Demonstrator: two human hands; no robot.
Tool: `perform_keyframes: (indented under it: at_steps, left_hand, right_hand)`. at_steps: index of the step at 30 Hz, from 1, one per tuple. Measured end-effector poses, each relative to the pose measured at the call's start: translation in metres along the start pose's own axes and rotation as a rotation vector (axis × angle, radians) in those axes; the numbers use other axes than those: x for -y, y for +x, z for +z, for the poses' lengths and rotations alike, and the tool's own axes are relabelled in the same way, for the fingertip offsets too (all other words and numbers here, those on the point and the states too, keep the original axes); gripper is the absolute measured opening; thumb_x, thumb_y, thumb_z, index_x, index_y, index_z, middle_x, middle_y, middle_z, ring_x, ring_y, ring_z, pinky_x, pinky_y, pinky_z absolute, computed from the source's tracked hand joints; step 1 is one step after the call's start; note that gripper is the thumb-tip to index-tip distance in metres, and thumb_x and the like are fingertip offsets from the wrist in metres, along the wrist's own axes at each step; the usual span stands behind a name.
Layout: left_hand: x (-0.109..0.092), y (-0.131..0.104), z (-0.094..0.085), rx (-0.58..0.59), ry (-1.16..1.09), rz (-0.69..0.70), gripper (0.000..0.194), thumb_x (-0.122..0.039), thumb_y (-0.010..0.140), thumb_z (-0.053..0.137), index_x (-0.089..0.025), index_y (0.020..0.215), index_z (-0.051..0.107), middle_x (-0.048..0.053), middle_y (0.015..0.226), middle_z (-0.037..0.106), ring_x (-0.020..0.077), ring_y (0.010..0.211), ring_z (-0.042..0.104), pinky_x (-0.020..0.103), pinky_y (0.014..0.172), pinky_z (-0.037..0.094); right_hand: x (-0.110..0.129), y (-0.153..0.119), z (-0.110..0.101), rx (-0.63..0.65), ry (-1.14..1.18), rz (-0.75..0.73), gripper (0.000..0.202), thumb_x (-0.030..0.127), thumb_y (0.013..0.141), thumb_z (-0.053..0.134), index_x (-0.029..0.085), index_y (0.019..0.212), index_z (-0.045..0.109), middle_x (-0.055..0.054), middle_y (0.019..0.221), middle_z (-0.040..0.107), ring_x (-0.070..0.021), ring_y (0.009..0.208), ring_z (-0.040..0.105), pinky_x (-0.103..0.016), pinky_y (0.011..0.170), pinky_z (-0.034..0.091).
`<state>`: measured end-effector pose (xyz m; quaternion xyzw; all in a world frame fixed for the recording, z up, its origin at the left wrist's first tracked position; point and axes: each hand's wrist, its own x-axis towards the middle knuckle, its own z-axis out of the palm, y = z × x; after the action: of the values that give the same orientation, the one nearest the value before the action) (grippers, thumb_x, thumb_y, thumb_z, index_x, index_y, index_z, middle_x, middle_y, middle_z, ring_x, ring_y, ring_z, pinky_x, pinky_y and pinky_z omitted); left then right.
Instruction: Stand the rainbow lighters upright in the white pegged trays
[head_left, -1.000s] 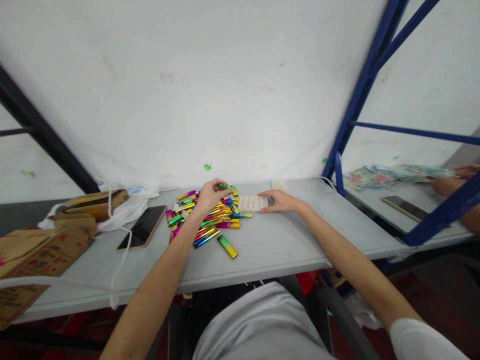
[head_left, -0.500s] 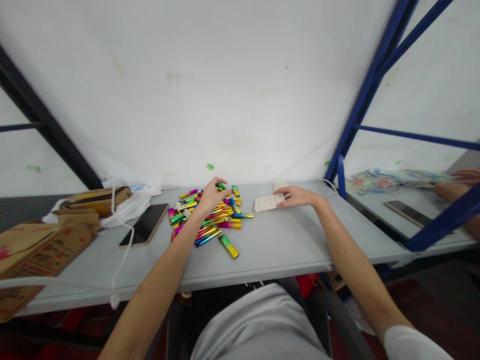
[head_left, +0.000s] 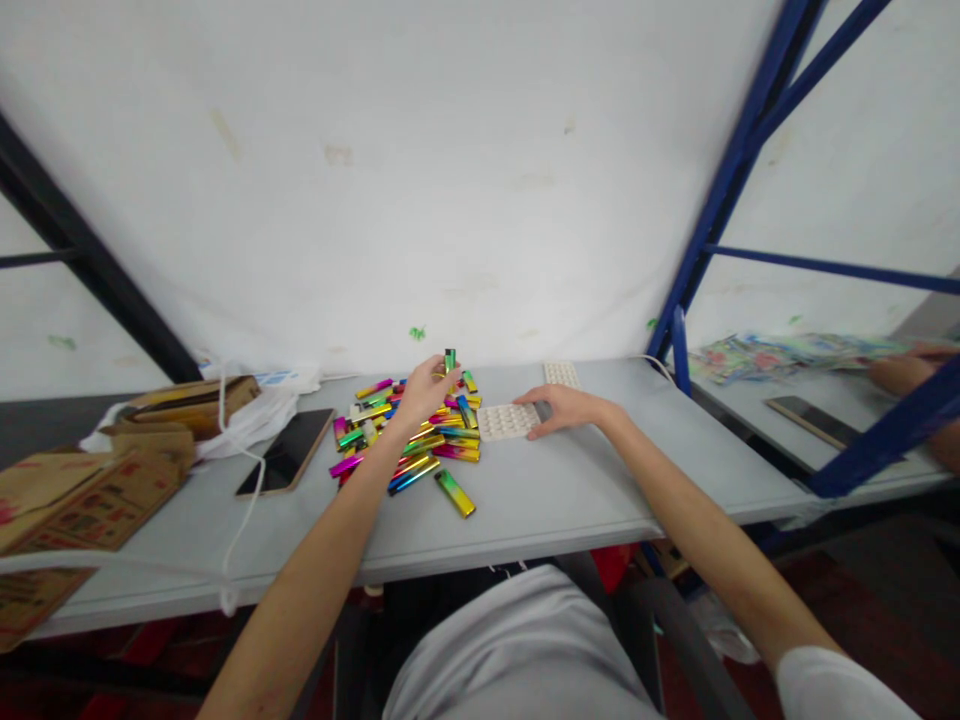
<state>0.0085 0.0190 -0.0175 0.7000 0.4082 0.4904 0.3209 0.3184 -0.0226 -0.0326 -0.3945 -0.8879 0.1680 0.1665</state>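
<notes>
Pinching green lighter in left hand, right hand gripping white tray

Scuffed white wall with green marks, pale grey table against it, blue frame at right, black post at left, dark red floor beneath, soft even light across the wall

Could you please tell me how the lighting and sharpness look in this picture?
Head view: soft, fairly even light on the wall; head view: bright glints on the shiny lighters; head view, right edge: the other person's hand looks blurred.
</notes>
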Motion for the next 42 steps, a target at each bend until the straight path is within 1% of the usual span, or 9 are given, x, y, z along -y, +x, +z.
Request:
perform_keyframes:
  at_steps: [6,11,16,19,22,26,32,36,42]
  left_hand:
    - [-0.003,-0.001,0.002,0.045,-0.016,0.011,0.029,-0.041,0.080,0.072,-0.018,0.097,0.068,0.006,0.092,0.076,0.0216,0.084,0.072,0.035,0.083,0.056]
    - [-0.014,-0.006,0.007,0.074,-0.152,-0.138,0.023,-0.037,0.084,0.066,-0.021,0.099,0.057,0.000,0.078,0.068,0.0180,0.071,0.069,0.028,0.061,0.053]
    - [-0.021,-0.011,0.011,0.091,-0.290,-0.192,0.018,-0.035,0.084,0.064,-0.023,0.088,0.050,-0.005,0.065,0.055,0.0114,0.051,0.051,0.022,0.046,0.042]
    - [-0.021,-0.011,0.015,0.139,-0.394,-0.245,0.025,-0.045,0.084,0.063,-0.022,0.082,0.052,-0.005,0.061,0.047,0.0106,0.048,0.042,0.023,0.043,0.035]
    - [-0.021,-0.011,0.019,0.201,-0.425,-0.282,0.043,-0.062,0.085,0.058,-0.021,0.075,0.056,-0.005,0.056,0.038,0.0105,0.046,0.035,0.024,0.043,0.031]
    - [-0.025,-0.013,0.023,0.267,-0.447,-0.309,0.054,-0.074,0.082,0.052,-0.022,0.067,0.053,-0.004,0.055,0.036,0.0111,0.045,0.031,0.027,0.045,0.029]
    - [-0.030,-0.017,0.021,0.340,-0.495,-0.317,0.045,-0.060,0.087,0.044,-0.022,0.063,0.050,-0.001,0.055,0.038,0.0124,0.046,0.032,0.028,0.046,0.027]
    - [-0.029,-0.015,0.022,0.318,-0.534,-0.344,0.039,-0.052,0.087,0.045,-0.023,0.061,0.047,-0.002,0.057,0.034,0.0121,0.046,0.031,0.027,0.045,0.025]
    - [-0.024,-0.014,0.023,0.273,-0.552,-0.347,0.028,-0.044,0.082,0.050,-0.022,0.064,0.050,-0.002,0.058,0.039,0.0120,0.047,0.032,0.026,0.044,0.027]
  right_hand:
    - [0.012,0.006,0.011,-0.057,-0.035,-0.022,0.072,0.053,0.078,0.086,0.019,0.139,0.067,-0.014,0.138,0.069,-0.0349,0.126,0.065,-0.047,0.111,0.048]
    - [0.015,0.009,0.019,-0.093,-0.038,-0.036,0.075,0.055,0.081,0.084,0.020,0.144,0.063,-0.015,0.141,0.067,-0.0359,0.127,0.064,-0.050,0.112,0.048]
    - [0.007,0.015,0.035,-0.159,-0.010,-0.081,0.077,0.057,0.083,0.082,0.020,0.147,0.058,-0.016,0.143,0.064,-0.0349,0.129,0.062,-0.051,0.112,0.047]
    - [0.002,0.019,0.046,-0.214,0.000,-0.126,0.079,0.059,0.083,0.081,0.019,0.146,0.057,-0.017,0.138,0.066,-0.0345,0.126,0.062,-0.052,0.111,0.046]
    - [-0.001,0.020,0.052,-0.251,0.002,-0.141,0.080,0.061,0.083,0.081,0.017,0.145,0.056,-0.018,0.134,0.066,-0.0339,0.122,0.062,-0.052,0.109,0.047]
    - [-0.002,0.018,0.053,-0.254,0.001,-0.137,0.080,0.063,0.083,0.079,0.019,0.146,0.055,-0.018,0.135,0.065,-0.0338,0.123,0.062,-0.053,0.110,0.046]
    - [-0.006,0.020,0.054,-0.228,0.028,-0.119,0.093,0.064,0.082,0.080,0.019,0.155,0.045,-0.019,0.140,0.062,-0.0357,0.129,0.058,-0.056,0.114,0.043]
    - [-0.008,0.019,0.052,-0.221,0.026,-0.128,0.097,0.064,0.080,0.081,0.018,0.157,0.041,-0.019,0.138,0.062,-0.0352,0.129,0.058,-0.054,0.114,0.043]
    - [-0.005,0.014,0.047,-0.209,0.016,-0.124,0.099,0.063,0.081,0.081,0.018,0.158,0.039,-0.020,0.138,0.061,-0.0360,0.130,0.056,-0.056,0.114,0.043]
